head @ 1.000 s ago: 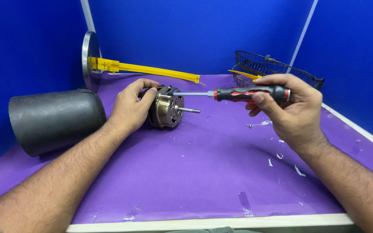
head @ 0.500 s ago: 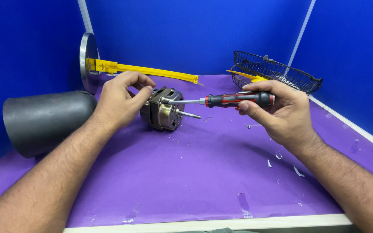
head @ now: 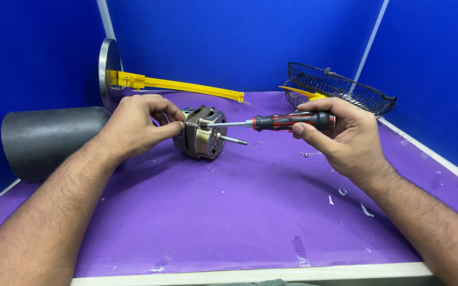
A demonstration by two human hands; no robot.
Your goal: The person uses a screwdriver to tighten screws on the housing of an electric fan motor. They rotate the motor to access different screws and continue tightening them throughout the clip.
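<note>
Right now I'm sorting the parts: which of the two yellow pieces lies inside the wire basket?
The short yellow piece at back right, poking from the black wire basket. The long yellow arm lies on the purple table, fixed to the metal disc.

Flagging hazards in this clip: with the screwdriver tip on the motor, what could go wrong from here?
1. The left hand grips the motor right beside the screwdriver tip; a slip could jab the fingers.
2. The motor lies on its side on the purple table, steadied by one hand only, so it might roll or twist under pressure.
3. A small loose screw already lies near the right hand; it could get knocked off.
</note>
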